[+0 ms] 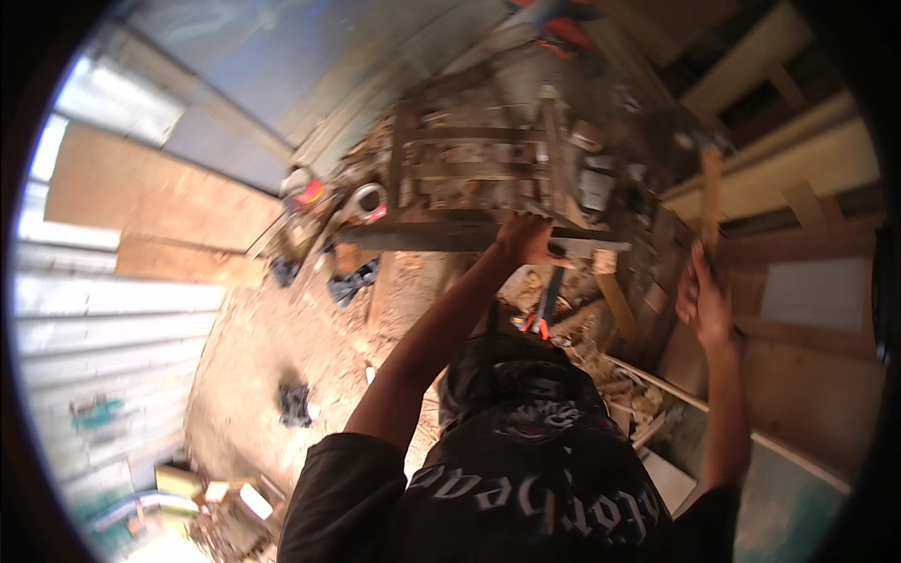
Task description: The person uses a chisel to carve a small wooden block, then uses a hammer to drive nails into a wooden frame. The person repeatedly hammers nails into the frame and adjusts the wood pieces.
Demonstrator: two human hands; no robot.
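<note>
My left hand (pixel 526 240) is closed over a long dark wooden board (pixel 422 236), near its right end. The board lies crosswise in front of me, with a small pale wood block (pixel 605 263) beneath that end. Out to the right, my right hand (pixel 704 298) is closed round the lower end of a hammer (pixel 710 192). Its wooden handle points away from me, and the greyish head at the far end is blurred. Beyond the board is a slatted wooden frame (pixel 479 172). Below my left hand lies a tool with a dark shaft and orange parts (pixel 549 305).
A tape roll (pixel 369 199) and a can (pixel 302 188) stand left of the frame. Wood scraps (pixel 629 389) litter the ground at right. Large boards (pixel 779 188) line the right side. Corrugated metal sheeting (pixel 122 328) forms the left wall. Black plastic (pixel 295 403) lies on the dirt floor.
</note>
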